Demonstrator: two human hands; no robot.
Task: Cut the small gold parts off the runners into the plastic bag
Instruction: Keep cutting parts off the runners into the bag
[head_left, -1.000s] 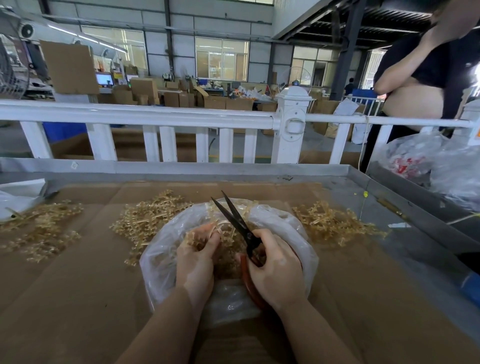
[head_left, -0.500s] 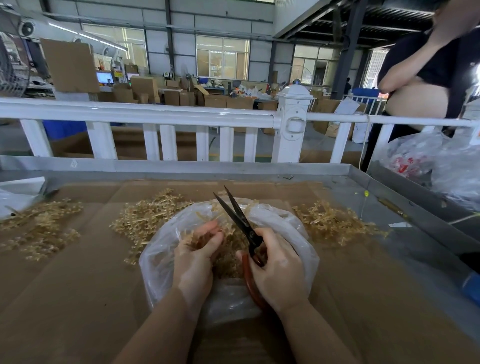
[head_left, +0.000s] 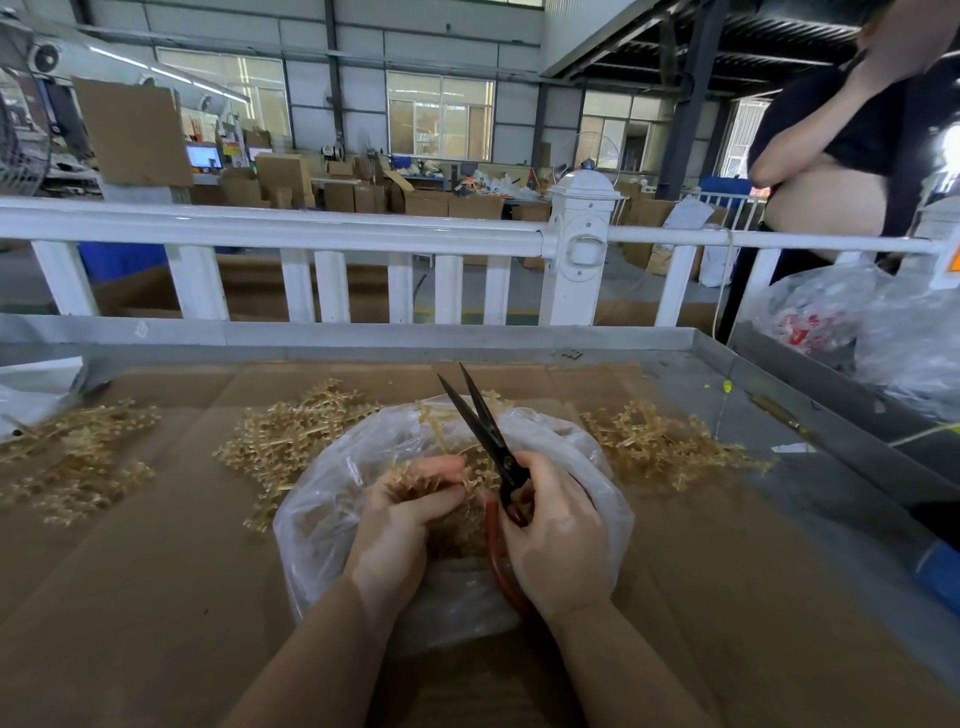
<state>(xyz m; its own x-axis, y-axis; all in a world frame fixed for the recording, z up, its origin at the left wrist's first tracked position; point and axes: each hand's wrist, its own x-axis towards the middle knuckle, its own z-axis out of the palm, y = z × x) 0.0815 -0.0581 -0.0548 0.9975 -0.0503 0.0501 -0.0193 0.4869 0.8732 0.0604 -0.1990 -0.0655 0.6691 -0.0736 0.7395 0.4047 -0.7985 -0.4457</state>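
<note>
While the left hand (head_left: 395, 525) curls its fingers (head_left: 436, 501) around a gold runner (head_left: 415, 480) over the mouth of the plastic bag (head_left: 587, 467), the right hand (head_left: 558, 535) grips the red handles of a pair of scissors (head_left: 488, 441). The dark blades stand slightly parted and point away from the person, just above the bag. The bag sits on a counter (head_left: 156, 597) lined with cardboard, directly in front of the person, and already holds a heap of small gold parts (head_left: 457, 535).

Three loose piles of gold runners lie around the bag: one touching its far left side (head_left: 296, 436), one just to its right (head_left: 660, 447), and one well to its left (head_left: 78, 457). A white railing (head_left: 291, 234) runs behind the counter, beyond the bag. A second person (head_left: 831, 171) stands past the railing, far to the right of the bag, near more clear bags (head_left: 857, 322).

The step in hand looks like trimming: the runner is being fed toward the blades. The next move likely calls for sliding a part's stem between the blades close to the pivot, then squeezing the handles so the piece drops into the bag. Much remains, judging by the piles.
</note>
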